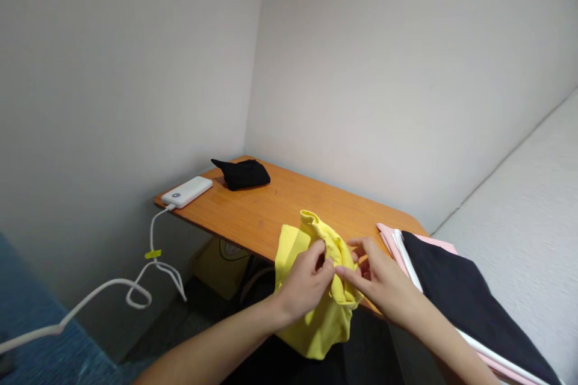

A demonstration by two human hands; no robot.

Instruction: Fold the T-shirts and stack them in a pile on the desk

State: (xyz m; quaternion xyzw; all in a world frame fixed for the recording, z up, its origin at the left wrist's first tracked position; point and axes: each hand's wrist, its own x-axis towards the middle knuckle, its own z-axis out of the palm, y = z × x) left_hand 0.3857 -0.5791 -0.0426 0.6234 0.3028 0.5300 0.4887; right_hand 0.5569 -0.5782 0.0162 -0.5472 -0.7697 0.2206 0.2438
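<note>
A bunched yellow garment hangs at the front edge of the wooden table, its gathered upper part rising between my hands. My left hand is closed in a pinch on the gathered cloth. On the other side, my right hand has its thumb and fingers closed around the garment's right edge, the thumb close to my left fingertips. Which part of the garment the folds belong to is hard to make out.
A stack of folded cloth, with black cloth over white and pink, lies at the right. On the table are a black cloth item and a white power bank. Its white cable loops down left. Walls enclose the table's back.
</note>
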